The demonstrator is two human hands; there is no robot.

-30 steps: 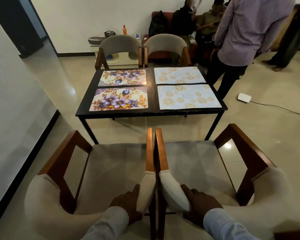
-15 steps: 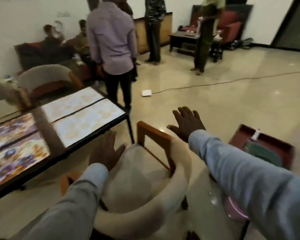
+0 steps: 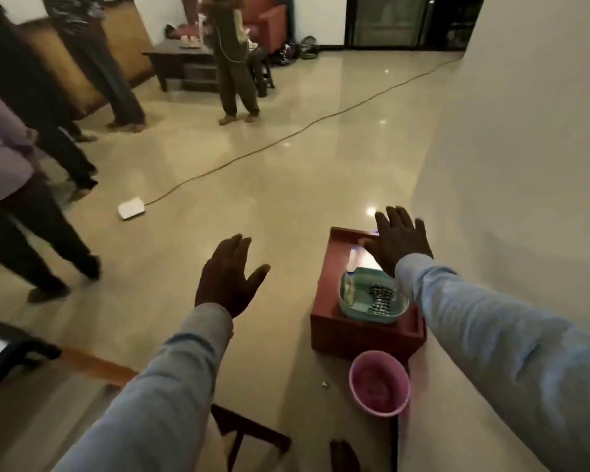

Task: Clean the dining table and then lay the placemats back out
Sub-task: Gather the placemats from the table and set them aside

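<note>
Task barely begun: both hands spread and empty, the right hand (image 3: 401, 241) over the red tray's (image 3: 361, 332) far end, the left hand (image 3: 229, 277) beside it, cleaning supplies not yet picked up.

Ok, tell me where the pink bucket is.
In the head view, lower right: the pink bucket stands on the floor against the red tray, near the wall.

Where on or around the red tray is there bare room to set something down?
On the red tray, the teal basin fills the near half and the right hand covers the far end; only a strip along its left wall shows bare. The floor left of the tray is open. The pink bucket crowds its near side.
</note>
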